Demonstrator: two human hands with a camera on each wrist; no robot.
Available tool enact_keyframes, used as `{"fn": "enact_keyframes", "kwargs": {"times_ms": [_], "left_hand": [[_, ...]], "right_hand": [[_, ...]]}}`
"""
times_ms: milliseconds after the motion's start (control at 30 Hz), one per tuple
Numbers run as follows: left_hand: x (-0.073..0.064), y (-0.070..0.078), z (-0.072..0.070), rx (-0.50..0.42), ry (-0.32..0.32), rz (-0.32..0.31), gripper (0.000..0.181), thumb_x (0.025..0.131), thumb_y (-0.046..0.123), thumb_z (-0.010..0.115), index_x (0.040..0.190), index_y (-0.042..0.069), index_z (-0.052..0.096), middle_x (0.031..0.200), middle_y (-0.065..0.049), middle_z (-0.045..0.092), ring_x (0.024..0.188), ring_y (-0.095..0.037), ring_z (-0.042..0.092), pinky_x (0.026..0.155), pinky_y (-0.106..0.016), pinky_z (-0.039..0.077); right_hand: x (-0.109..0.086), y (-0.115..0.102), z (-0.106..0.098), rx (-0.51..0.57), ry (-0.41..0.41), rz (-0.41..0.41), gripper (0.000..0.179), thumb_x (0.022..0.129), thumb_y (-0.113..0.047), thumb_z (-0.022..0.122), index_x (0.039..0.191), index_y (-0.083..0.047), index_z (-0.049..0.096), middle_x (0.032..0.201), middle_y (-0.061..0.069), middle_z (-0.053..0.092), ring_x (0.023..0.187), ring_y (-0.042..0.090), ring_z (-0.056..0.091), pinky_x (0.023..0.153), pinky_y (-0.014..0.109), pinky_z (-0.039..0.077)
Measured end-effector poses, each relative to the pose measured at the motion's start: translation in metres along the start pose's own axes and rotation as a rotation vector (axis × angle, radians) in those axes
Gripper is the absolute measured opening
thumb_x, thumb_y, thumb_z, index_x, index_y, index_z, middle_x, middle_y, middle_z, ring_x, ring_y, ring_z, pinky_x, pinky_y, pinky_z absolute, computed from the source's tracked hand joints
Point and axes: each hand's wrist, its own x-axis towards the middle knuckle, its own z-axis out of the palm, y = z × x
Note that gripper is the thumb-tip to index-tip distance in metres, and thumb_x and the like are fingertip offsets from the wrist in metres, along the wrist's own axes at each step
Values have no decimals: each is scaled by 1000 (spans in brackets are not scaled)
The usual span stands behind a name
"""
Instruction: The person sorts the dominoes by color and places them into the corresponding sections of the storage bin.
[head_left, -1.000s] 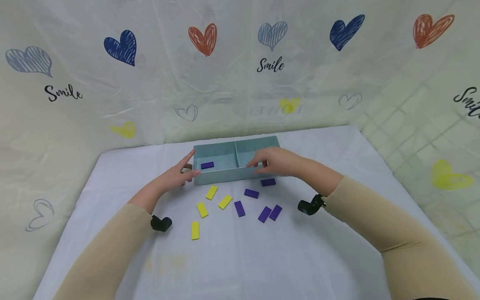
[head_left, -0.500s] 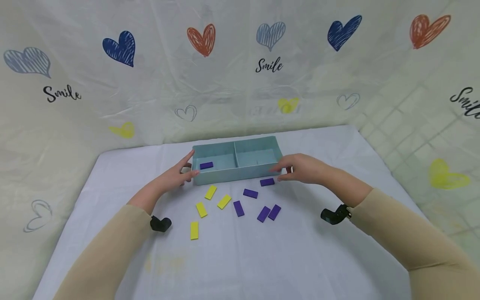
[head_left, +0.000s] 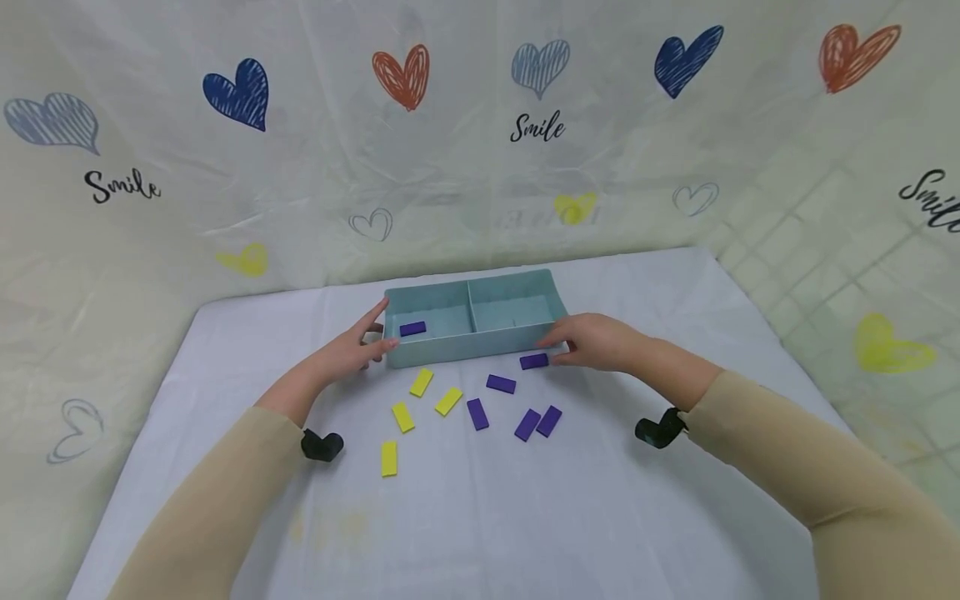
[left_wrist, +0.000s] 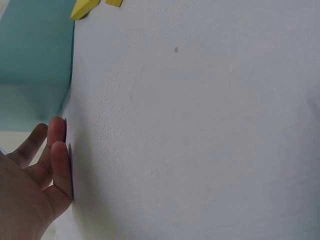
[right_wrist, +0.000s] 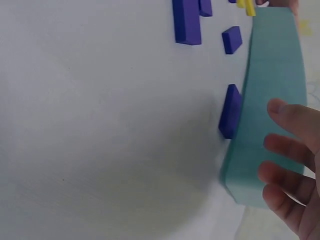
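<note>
A teal two-compartment box [head_left: 442, 350] stands toward the back of the table, with one purple block [head_left: 412, 328] inside its left compartment. My left hand [head_left: 347, 353] lies at the box's left end, index finger straight along the end and thumb at the front corner. In the left wrist view its other fingers [left_wrist: 61, 172] rest near the cloth. By the box's front right corner is my right hand [head_left: 600, 342], fingers parted and nothing between them. Its thumb [right_wrist: 295, 117] is close to a purple block [head_left: 534, 361] lying just in front of the box.
Several purple blocks [head_left: 477, 414] lie on the white cloth [head_left: 480, 517] before the box, right of the middle. Several yellow blocks [head_left: 388, 458] are scattered to their left. A patterned sheet with hearts [head_left: 405, 77] hangs behind the table.
My right hand has moved right, from over the box's right compartment to its front right corner, then slightly lower toward the nearest purple block. The left hand has stayed put.
</note>
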Motion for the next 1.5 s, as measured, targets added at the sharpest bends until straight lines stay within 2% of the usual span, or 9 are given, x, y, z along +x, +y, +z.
{"fn": "enact_keyframes", "kwargs": {"times_ms": [267, 533, 867, 1100, 1400, 1500], "left_hand": [[0, -1, 1, -2, -2, -8, 83, 98, 54, 53, 155, 50, -8, 157, -18, 26, 117, -33, 56, 96, -47, 47], [-1, -2, 2, 0, -1, -20, 84, 98, 53, 55, 154, 51, -8, 157, -17, 27, 116, -32, 56, 94, -46, 47], [-2, -3, 2, -11, -3, -21, 84, 98, 54, 54, 153, 53, -9, 157, -16, 26, 116, -33, 56, 95, -47, 47], [-1, -4, 2, -13, -12, -21, 83, 98, 52, 54, 153, 53, -8, 158, -16, 25, 117, -33, 56, 96, -47, 47], [1, 0, -2, -6, -6, -22, 83, 97, 55, 54, 152, 55, -8, 158, -15, 25, 116, -32, 56, 95, -45, 47], [3, 0, -2, -8, -8, -25, 83, 98, 54, 54, 151, 56, -9, 158, -15, 25, 116, -32, 55, 94, -45, 48]], "right_hand": [[5, -7, 15, -189, -20, -53, 33, 90, -22, 75, 122, -18, 73, 110, 2, 70, 99, 20, 66, 84, 37, 55], [9, -7, 27, -255, -8, -74, 31, 89, -22, 76, 120, -18, 74, 103, 2, 71, 89, 18, 66, 77, 35, 55], [14, -7, 35, -368, -19, -118, 32, 90, -22, 74, 122, -18, 72, 102, 1, 70, 84, 15, 63, 77, 32, 55], [16, -11, 39, -325, -23, -100, 33, 90, -21, 74, 123, -21, 72, 100, -1, 70, 80, 13, 59, 76, 31, 55], [17, -2, 34, -246, -9, -75, 34, 89, -17, 75, 123, -19, 72, 102, -1, 70, 89, 16, 63, 81, 36, 54], [18, 0, 33, -231, -17, -65, 34, 90, -17, 75, 123, -20, 72, 101, -1, 70, 87, 16, 62, 81, 35, 54]]}}
